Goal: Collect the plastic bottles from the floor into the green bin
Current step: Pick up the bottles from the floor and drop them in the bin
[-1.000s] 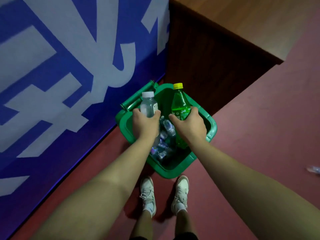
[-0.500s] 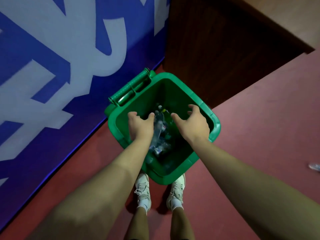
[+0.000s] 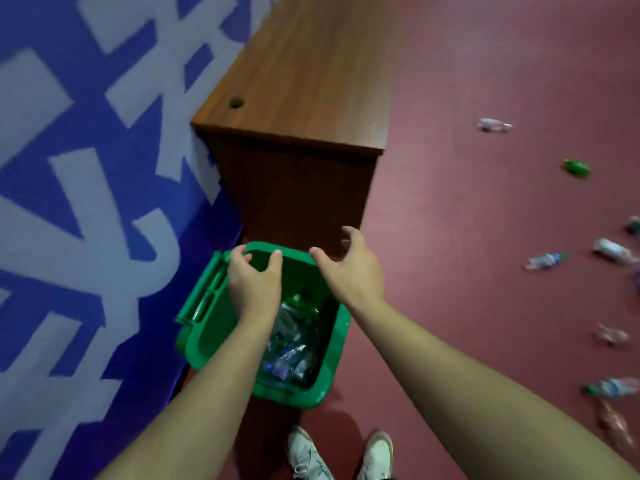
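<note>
Over the green bin [image 3: 204, 337], the left hand [image 3: 251, 282] and right hand [image 3: 349, 268] now hang empty, fingers loosely curled. The 2 bottles [image 3: 291, 337] held 1 second ago lie inside. Loose bottles [image 3: 545, 260] wait on the floor [image 3: 467, 237] toward 3 o'clock.

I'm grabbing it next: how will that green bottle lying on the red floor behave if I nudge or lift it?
The green bottle lies on its side on the smooth-looking floor, so a nudge would probably roll it. Small and plastic, it is likely light, though blur hides its contents.
</note>
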Demonstrator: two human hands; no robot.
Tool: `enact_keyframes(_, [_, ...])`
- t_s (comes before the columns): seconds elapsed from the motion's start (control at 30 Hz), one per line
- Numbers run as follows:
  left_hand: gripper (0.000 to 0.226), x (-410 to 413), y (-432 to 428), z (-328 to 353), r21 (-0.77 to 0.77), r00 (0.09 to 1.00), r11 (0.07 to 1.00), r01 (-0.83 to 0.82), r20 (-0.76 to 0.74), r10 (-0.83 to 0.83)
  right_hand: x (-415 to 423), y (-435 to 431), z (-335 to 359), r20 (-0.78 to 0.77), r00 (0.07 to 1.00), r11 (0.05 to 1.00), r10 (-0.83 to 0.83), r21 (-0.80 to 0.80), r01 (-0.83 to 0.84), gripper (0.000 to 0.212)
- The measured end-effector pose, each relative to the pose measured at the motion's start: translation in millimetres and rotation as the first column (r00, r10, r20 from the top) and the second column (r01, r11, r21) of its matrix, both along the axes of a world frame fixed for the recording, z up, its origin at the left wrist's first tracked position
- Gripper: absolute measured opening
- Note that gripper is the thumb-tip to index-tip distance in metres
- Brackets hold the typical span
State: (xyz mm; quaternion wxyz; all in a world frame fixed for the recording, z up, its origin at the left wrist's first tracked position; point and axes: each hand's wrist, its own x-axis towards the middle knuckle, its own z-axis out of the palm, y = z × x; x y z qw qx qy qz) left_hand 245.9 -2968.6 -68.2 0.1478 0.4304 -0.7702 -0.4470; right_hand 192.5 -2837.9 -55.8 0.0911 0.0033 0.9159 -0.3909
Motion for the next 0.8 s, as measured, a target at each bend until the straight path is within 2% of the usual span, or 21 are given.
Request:
enact_keyframes(0.13, [0.057,0.4,82.2,41.8,-0.052,0.983,0.985,0.167,-0.073,-0.170,29.4,98.5,37.2,-0.054,0.976,0.976,-0.211,-0.067,0.207,0.076])
enact_keyframes(0.3, [0.057,27.8,227.4,63.9,-0.097,0.892,0.902,0.420,-0.141,-0.430,107.6,259.8,67.9,-0.102,0.887,0.892,-0.450,-0.095,0.441,0.074])
enact_keyframes(0.43, [0.059,90.0,365.9,66.7,-0.134,0.772,0.784,0.606,-0.140,-0.620,207.2,395.3,72.7,-0.106,0.788,0.795,-0.606,-0.083,0.601,0.073])
enact_keyframes(0.53, [0.058,146.5,468.2,65.3,-0.099,0.668,0.687,0.720,-0.170,-0.724,284.3,485.7,73.0,-0.112,0.705,0.713,-0.700,-0.071,0.697,0.074])
enact_keyframes(0.8, [0.057,271.3,717.8,55.5,-0.043,0.380,0.392,0.919,-0.174,-0.909,449.2,688.6,66.8,-0.091,0.451,0.459,-0.888,-0.099,0.883,0.075])
